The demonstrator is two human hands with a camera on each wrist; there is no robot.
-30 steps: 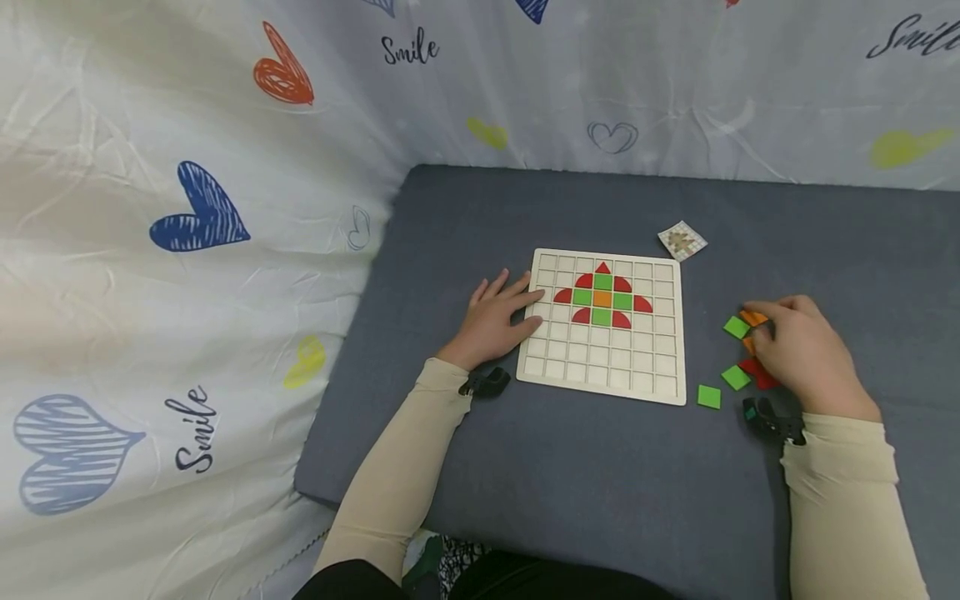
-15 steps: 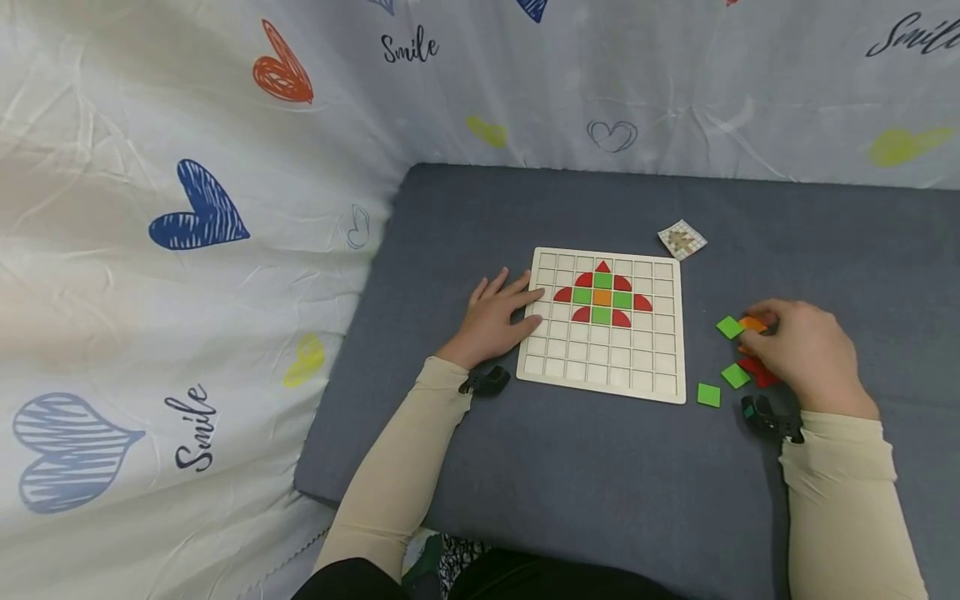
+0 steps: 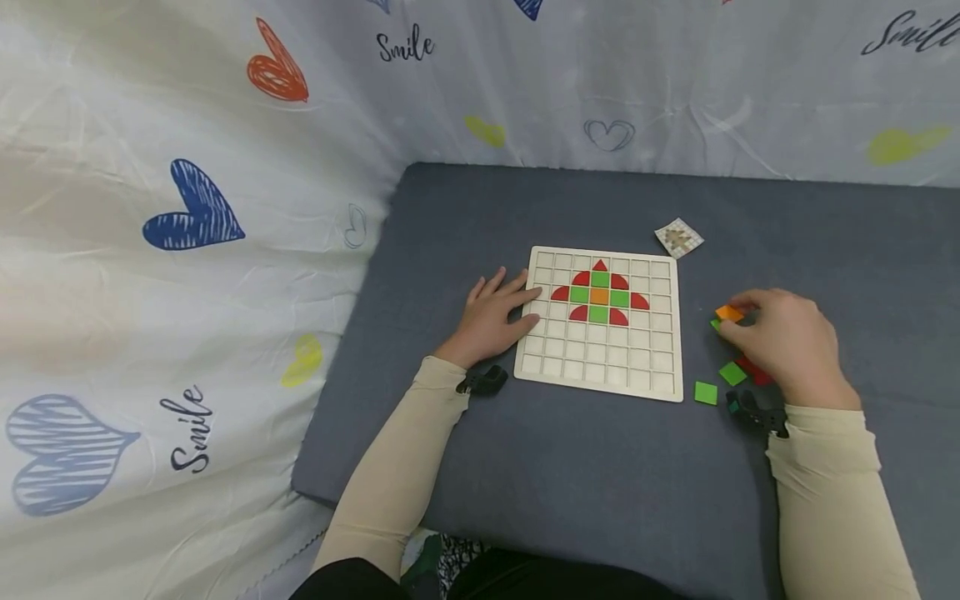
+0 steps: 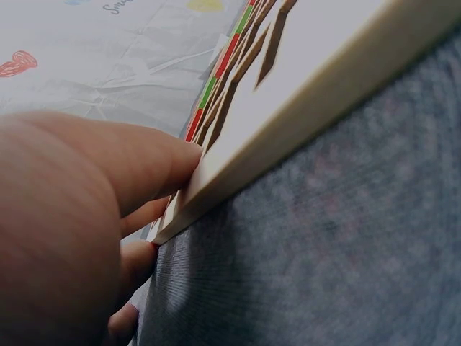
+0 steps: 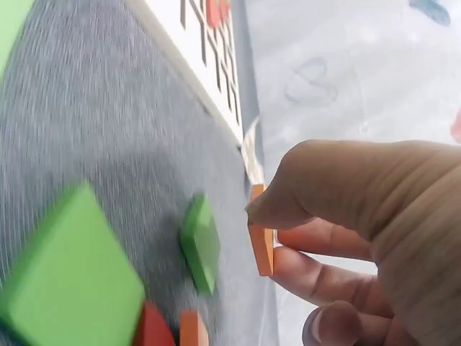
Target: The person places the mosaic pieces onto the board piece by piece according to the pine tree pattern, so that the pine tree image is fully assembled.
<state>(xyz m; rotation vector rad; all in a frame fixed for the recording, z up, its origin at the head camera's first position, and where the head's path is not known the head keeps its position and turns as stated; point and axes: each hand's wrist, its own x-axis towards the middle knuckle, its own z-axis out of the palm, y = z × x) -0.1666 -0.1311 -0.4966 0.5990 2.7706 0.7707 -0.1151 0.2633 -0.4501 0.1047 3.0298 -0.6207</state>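
Observation:
My right hand [image 3: 791, 343] pinches an orange tile [image 5: 260, 249] between thumb and fingers, just above the table to the right of the board. Below it lies a green tile [image 5: 202, 244], mostly covered by the hand in the head view. My left hand [image 3: 489, 320] rests with spread fingers on the left edge of a wooden grid board [image 3: 600, 360]. Red, green and one orange tile [image 3: 599, 296] form a pattern in the board's upper cells. In the left wrist view the thumb [image 4: 162, 162] touches the board's rim.
Near the right hand lie two more green tiles [image 3: 705, 392], a red piece [image 3: 756, 370] and another orange piece [image 5: 191, 330]. A small square pattern card [image 3: 679, 238] lies by the board's upper right corner. The grey table [image 3: 585, 475] meets a printed curtain [image 3: 675, 83] behind.
My right hand has taken up an orange tile from the loose pieces and moved slightly left and away from me with it. The green tile beside it shifted left earlier. My left hand stays put.

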